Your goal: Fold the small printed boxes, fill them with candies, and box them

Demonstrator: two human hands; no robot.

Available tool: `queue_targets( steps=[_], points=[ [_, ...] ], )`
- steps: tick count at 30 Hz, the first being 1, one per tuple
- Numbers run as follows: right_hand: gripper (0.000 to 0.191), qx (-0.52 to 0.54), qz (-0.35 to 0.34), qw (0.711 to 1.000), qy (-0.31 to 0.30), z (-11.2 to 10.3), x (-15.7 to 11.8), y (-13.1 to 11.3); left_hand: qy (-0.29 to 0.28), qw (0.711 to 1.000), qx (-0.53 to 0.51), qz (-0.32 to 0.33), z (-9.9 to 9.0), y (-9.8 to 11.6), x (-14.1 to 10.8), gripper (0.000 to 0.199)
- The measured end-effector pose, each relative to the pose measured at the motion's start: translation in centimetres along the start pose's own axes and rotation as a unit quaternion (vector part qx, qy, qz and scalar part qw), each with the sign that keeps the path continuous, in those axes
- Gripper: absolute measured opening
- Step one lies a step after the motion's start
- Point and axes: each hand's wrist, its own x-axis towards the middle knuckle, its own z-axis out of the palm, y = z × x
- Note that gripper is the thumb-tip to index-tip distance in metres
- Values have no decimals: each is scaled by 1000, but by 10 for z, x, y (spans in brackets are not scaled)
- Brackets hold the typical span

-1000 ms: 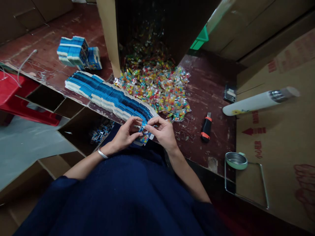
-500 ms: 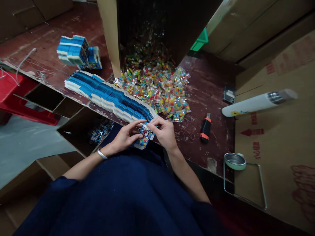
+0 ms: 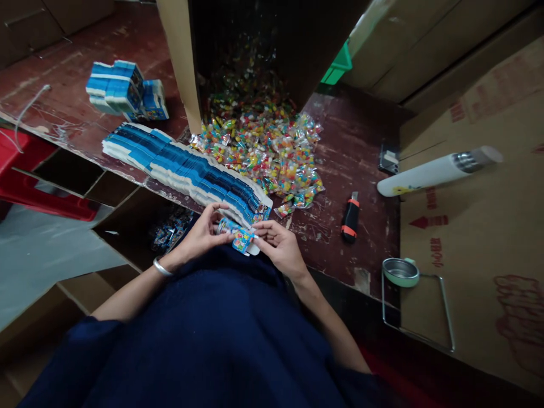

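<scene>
Between my two hands is a small printed candy box (image 3: 241,240), blue and yellow with white flaps at its right end. My left hand (image 3: 208,231) grips its left end between thumb and fingers. At the other end, my right hand (image 3: 276,245) pinches the box near the white flaps. Just beyond my hands, a long row of flat folded boxes (image 3: 178,164) leans along the table's front edge. Behind that row spills a heap of small clear bags of colourful candy (image 3: 272,153).
A utility knife (image 3: 351,218) lies on the red-brown table (image 3: 318,238). To the right stand a white bottle (image 3: 429,174) and a metal cup (image 3: 400,272). Bundled boxes (image 3: 117,85) sit at the back left. Below left, an open carton holds small packs (image 3: 170,231).
The box in my hands has moved slightly left, away from the row's end, and looks opened out rather than flat. The view has shifted a little.
</scene>
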Motion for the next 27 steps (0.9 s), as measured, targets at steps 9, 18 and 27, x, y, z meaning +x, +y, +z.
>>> queue_targets(
  steps=[9,18,27],
  points=[
    [28,-352,-71,915,187,-54,32,18,-135,986,31,-93,-10,7,-7,35],
    [19,-430,-156,851,261,-61,36,25,-37,999,1,-33,1,2,1,33],
    [4,-272,-262,899,219,-10,17,-52,-32,999,28,11,23,-1,7,37]
  ],
)
